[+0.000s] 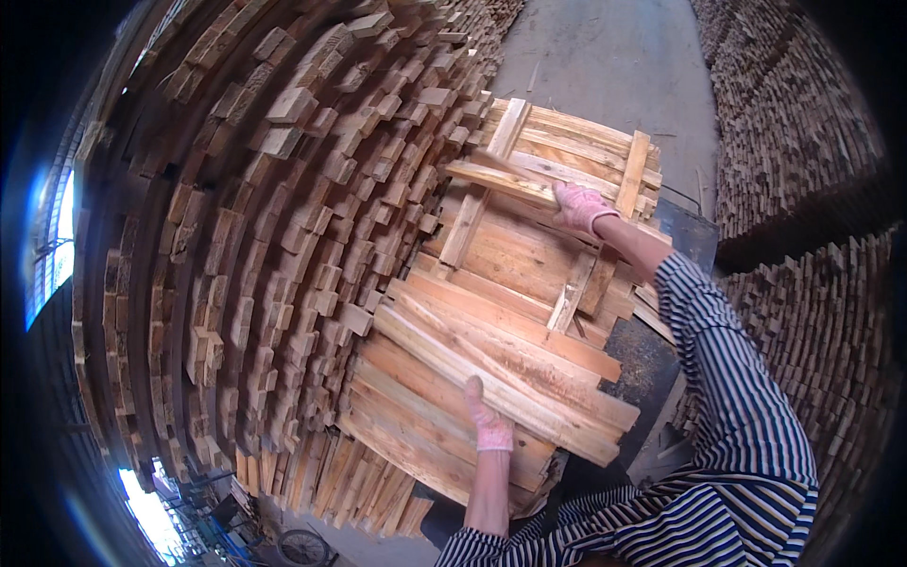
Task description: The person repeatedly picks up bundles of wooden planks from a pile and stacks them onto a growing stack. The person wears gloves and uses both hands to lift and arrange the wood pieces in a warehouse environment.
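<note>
One board, perhaps with a second, darker one against it, is in the right hand, over the far half of a pile of sawn wood. Its long axis runs across the pile, the free end pointing toward the left edge and slightly away from the person; the hand is closed around the right end, so nearly all the length lies to its left. Whether the board touches the pile beneath is unclear. Two narrow strips lie crosswise to it near the pile's far corners.

The left hand is well apart from that board, toward the pile's near edge, touching the near side of a pale plank. One digit points away from the person; the others are hidden, so I cannot tell its grip. Farther out, a dark plate shows beyond the right edge, a tall stack of wood ends stands just beside the left edge, and grey floor stretches past the far edge.
</note>
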Demonstrator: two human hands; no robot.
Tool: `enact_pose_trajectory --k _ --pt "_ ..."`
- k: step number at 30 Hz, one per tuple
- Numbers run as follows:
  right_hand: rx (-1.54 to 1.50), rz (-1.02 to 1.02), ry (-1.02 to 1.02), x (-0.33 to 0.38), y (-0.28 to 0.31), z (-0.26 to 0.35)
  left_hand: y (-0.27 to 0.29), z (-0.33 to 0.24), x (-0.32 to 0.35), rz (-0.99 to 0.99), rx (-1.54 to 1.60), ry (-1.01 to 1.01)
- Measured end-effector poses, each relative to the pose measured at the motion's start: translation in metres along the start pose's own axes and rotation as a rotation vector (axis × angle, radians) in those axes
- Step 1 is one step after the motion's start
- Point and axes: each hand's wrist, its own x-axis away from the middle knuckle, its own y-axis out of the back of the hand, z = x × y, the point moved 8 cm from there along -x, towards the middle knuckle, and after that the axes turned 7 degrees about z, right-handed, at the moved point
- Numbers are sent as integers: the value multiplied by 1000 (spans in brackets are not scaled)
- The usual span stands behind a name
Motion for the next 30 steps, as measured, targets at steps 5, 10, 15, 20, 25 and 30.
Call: enact_pose_trajectory --k 5,10,15,20,25,30 --pt "288 -551 139 1 -23 -11 25 -5 10 21 17 61" --pt "22 -160 394 83 -32 83 37 -18 20 -94 -61 11" --pt "-187 150 414 107 -92 146 16 -14 1 -43 -36 114" --pt "-244 280 419 125 -145 172 38 -8 9 -155 -45 81" --pt "-215 -4 550 100 -152 148 9 -9 3 -158 -103 87" --pt "123 -701 203 10 -50 68 16 -20 -4 -172 -173 33"
